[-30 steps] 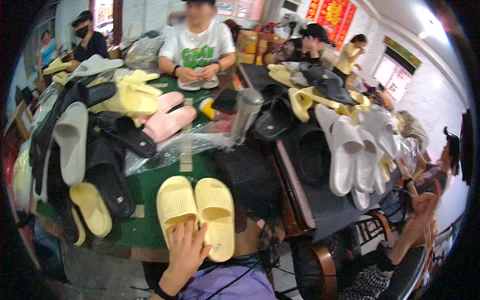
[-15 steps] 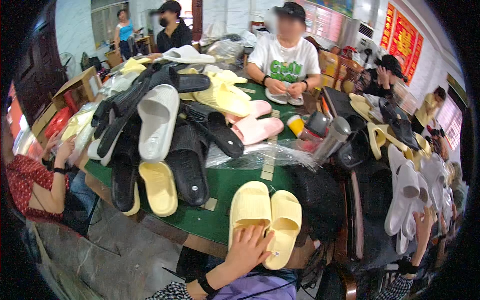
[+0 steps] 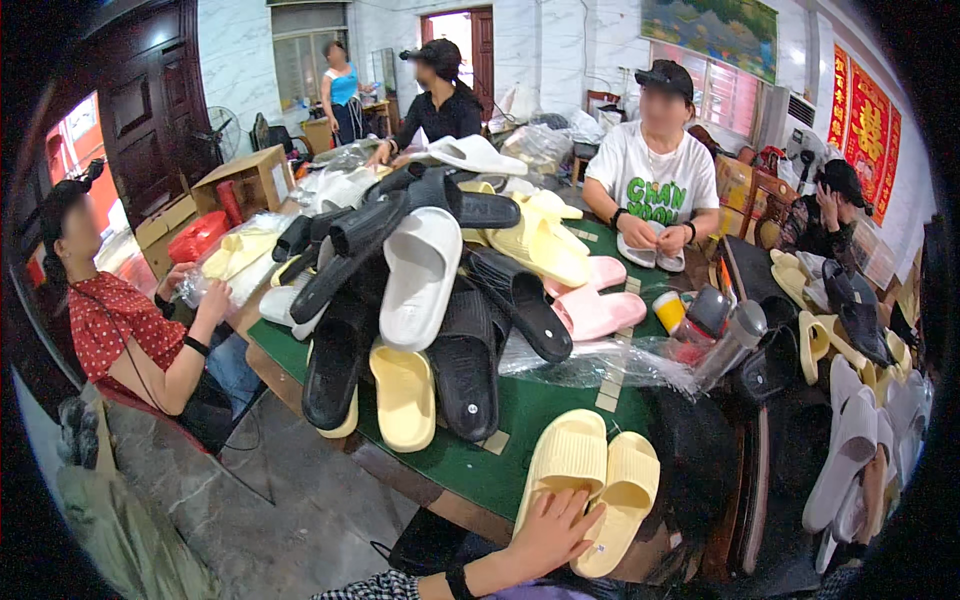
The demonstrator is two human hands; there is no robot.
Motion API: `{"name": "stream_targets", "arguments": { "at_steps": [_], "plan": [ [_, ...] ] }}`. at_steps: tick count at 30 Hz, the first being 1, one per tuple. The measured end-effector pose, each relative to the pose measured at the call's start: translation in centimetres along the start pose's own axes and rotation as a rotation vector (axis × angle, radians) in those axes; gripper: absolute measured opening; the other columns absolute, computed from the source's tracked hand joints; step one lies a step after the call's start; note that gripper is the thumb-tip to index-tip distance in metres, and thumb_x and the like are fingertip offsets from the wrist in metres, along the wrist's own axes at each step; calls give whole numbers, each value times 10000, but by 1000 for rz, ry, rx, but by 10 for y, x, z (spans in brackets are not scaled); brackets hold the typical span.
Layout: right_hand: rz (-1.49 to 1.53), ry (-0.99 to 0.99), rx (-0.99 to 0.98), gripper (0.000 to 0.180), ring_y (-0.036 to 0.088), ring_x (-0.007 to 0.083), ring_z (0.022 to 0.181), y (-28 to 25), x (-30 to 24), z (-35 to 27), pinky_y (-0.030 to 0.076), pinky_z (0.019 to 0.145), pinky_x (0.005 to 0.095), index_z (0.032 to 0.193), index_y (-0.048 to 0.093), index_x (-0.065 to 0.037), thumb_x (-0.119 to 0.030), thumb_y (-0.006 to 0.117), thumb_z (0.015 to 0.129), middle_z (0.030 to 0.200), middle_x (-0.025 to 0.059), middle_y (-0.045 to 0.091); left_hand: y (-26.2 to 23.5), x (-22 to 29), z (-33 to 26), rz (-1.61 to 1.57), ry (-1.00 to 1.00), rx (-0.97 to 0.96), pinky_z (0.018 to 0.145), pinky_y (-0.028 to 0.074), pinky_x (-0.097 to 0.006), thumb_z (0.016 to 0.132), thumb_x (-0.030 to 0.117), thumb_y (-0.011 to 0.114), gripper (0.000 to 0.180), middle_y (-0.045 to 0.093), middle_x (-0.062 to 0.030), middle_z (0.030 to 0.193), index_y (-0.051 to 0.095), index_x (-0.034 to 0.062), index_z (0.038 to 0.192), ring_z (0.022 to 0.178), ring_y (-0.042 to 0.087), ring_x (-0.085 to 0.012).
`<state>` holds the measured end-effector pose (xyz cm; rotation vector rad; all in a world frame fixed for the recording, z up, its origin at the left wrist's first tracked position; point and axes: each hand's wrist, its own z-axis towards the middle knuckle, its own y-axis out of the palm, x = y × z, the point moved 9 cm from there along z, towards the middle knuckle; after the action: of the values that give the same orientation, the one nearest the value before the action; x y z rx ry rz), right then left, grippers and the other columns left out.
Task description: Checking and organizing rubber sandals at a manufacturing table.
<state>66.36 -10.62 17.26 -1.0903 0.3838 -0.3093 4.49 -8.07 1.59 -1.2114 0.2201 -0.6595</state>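
Observation:
My left hand lies flat with spread fingers across a pair of pale yellow slippers, over the footbed of the left slipper and the inner edge of the right slipper. The pair sits side by side at the near edge of the green table, toes pointing away. At the far right, my right hand reaches in among several white slippers; its fingers are hidden behind them.
A heap of black, white and yellow slippers covers the table's middle. Pink slippers, plastic wrap and a clear bottle lie beyond my left hand. A person opposite holds white slippers; another sits left, handling plastic-wrapped yellow slippers.
The view has swung left, so the scene sits further right and more of the seated person at left shows. My left hand stays on the yellow pair; my right is deeper among the white slippers.

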Motion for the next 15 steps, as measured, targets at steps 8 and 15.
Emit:
{"name": "stream_targets", "arguments": {
  "at_steps": [8, 15],
  "plan": [
    [-9, -11, 9, 466, 512, 347, 1238, 1, -18, -12, 377, 1054, 383, 1367, 465, 46, -84, 547, 927, 1336, 244, 535, 6, 0, 1, -32, 2, -5, 962, 373, -486, 875, 415, 619, 649, 454, -168, 1361, 433, 114, 1420, 1234, 432, -322],
    [9, -21, 31, 459, 513, 357, 1233, 8, -20, -19, 379, 1053, 393, 1358, 477, 45, -76, 548, 921, 1331, 249, 539, 12, -1, 2, -55, -13, -88, 976, 358, -492, 873, 404, 623, 648, 429, -174, 1383, 432, 106, 1416, 1245, 415, -325]
  ]
}}
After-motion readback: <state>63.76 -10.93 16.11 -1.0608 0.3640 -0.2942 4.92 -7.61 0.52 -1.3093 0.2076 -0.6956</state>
